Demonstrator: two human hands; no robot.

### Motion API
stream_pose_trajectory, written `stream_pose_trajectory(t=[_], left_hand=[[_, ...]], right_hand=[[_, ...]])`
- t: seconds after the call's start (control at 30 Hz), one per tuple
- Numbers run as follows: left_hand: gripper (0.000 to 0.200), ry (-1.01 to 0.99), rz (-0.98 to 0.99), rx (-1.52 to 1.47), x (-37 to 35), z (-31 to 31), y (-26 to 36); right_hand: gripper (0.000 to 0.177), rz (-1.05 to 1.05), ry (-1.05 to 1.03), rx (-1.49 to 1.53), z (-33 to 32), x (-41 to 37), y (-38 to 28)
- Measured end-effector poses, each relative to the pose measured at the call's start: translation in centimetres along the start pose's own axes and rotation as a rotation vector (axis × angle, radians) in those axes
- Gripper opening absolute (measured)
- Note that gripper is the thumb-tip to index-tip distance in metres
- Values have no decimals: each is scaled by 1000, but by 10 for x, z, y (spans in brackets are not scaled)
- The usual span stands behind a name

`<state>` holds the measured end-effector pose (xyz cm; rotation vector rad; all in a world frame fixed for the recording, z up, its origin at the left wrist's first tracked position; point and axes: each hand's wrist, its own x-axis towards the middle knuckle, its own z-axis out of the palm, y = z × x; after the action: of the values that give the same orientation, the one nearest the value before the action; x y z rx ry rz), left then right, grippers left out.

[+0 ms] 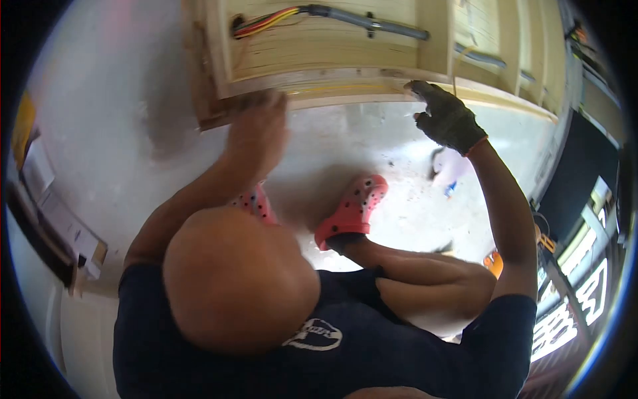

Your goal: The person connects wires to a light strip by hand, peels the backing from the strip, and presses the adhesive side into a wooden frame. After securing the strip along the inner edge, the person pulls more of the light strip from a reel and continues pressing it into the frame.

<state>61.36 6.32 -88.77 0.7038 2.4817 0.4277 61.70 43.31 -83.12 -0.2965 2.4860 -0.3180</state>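
I see the left hand flat, released, bracing the wooden frame; the gloved right hand curls its fingers, grasp unclear.

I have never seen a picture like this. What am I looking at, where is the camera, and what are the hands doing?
No machine here: a person works with two hands. The single round, bulging picture comes from a camera above the person's head, looking down, so you also see red clogs on a pale floor. Both arms reach to a wooden frame that carries a grey pipe with coloured wires coming out. The left hand, bare and blurred, is at the frame's lower edge. The right hand wears a dark glove, at the same edge; whether it holds anything is unclear.
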Motion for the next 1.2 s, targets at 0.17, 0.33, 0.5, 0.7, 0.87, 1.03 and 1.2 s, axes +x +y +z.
stream_pose_trajectory(t=[0.17, 0.33, 0.5, 0.7, 0.87, 1.03, 1.2], left_hand=[[50, -97, -60, 60, -10, -28, -15], [74, -340, 39, 26, -4, -53, -15], [74, -583, 582, -118, 44, -120, 2], [56, -606, 541, 6, 98, -83, 121], [42, -65, 230, 60, 129, -2, 202], [31, 268, 133, 272, 134, 65, 180], [23, -188, 23, 29, 152, -22, 205]], right_hand=[[56, 136, -60, -84, -28, -19, 27], [37, 250, -162, -222, -60, -28, 54], [33, -86, 175, -310, -73, -73, 87], [34, 29, 189, -346, -93, -82, 104], [41, -94, 337, -366, -97, -108, 159], [33, -137, 464, -168, -117, -137, 209], [33, -321, 510, -341, -149, -132, 259]])
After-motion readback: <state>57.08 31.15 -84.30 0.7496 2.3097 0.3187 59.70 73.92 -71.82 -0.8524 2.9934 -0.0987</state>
